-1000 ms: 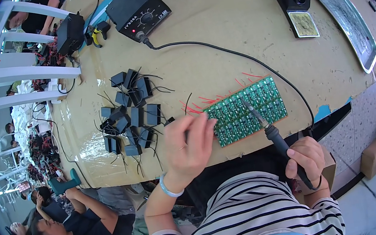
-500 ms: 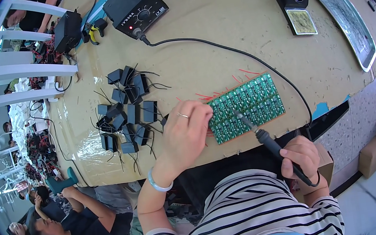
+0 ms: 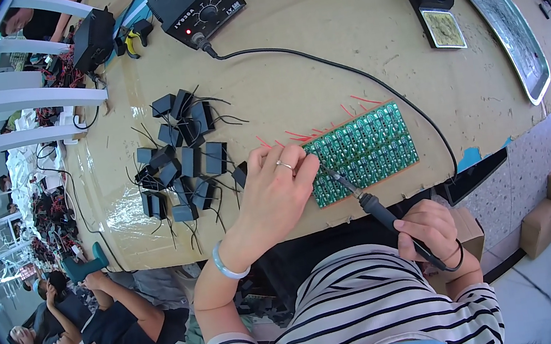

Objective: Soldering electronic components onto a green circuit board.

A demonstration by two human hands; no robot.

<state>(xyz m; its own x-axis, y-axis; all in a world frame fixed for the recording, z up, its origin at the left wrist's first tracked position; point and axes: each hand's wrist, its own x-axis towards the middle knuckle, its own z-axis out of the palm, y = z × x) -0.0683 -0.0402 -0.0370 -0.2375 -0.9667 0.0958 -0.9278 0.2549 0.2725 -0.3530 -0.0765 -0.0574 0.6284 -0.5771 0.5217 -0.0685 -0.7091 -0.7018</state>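
A green circuit board panel (image 3: 374, 152) lies slightly tilted near the table's front edge, with thin red wires (image 3: 295, 136) sticking out along its far side. My left hand (image 3: 277, 185) is at the panel's left end, thumb and fingers pinched together at its far corner; whatever is between the fingertips is hidden. In my right hand (image 3: 431, 229) is a soldering iron (image 3: 379, 211), held by its dark handle. Its metal tip reaches the left part of the panel, close to my left fingertips. Several black box-shaped components (image 3: 191, 162) with black leads lie loosely heaped left of my left hand.
The iron's cable arcs from a black soldering station (image 3: 198, 8) around the panel's right. Farther right stand an iron holder with a sponge (image 3: 443, 28) and a metal tray (image 3: 508, 37). Yellow-black pliers (image 3: 133, 41) lie back left. Co-workers (image 3: 122, 331) are at the left.
The iron and my right hand have moved left, bringing the tip from the panel's middle toward its left end. My left fingers have shifted slightly right over the panel's corner.
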